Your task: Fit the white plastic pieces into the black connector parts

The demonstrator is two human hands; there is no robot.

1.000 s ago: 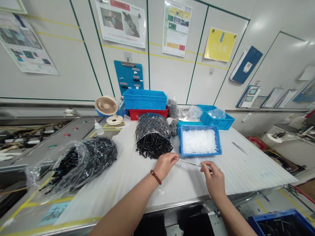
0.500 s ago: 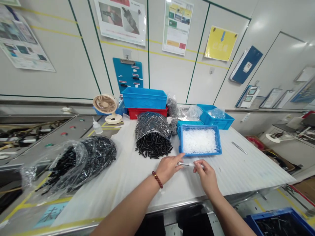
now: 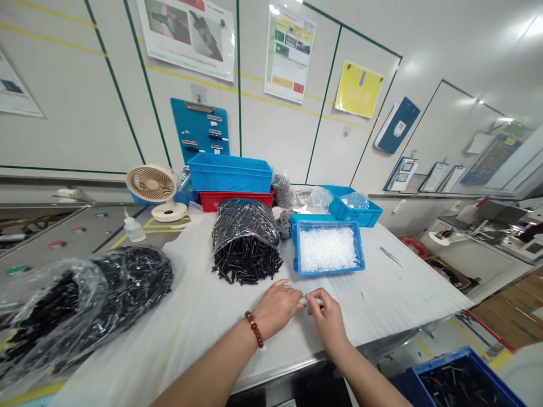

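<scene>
My left hand (image 3: 278,307), with a beaded bracelet (image 3: 254,329) at its wrist, and my right hand (image 3: 327,316) meet fingertip to fingertip above the white-covered table. Both are closed in a pinch on a slim, pale piece (image 3: 304,301); the fingers hide most of it. Just behind my right hand stands a blue tray (image 3: 362,265) filled with small translucent white parts (image 3: 328,249). Beyond my left hand, small black cylindrical parts (image 3: 246,263) spill from the mouth of a clear plastic bag (image 3: 244,212).
Another bag of black parts (image 3: 136,277) lies at left, near a squeeze bottle (image 3: 134,227) and a fan (image 3: 155,186). Blue (image 3: 231,172) and red (image 3: 237,200) bins stand behind. Tweezers (image 3: 392,257) lie at right; below is a dark blue crate (image 3: 449,362).
My hands have drawn together, so the slim metal-and-white piece that showed between them is mostly covered. The camera view has turned somewhat to the right.
</scene>
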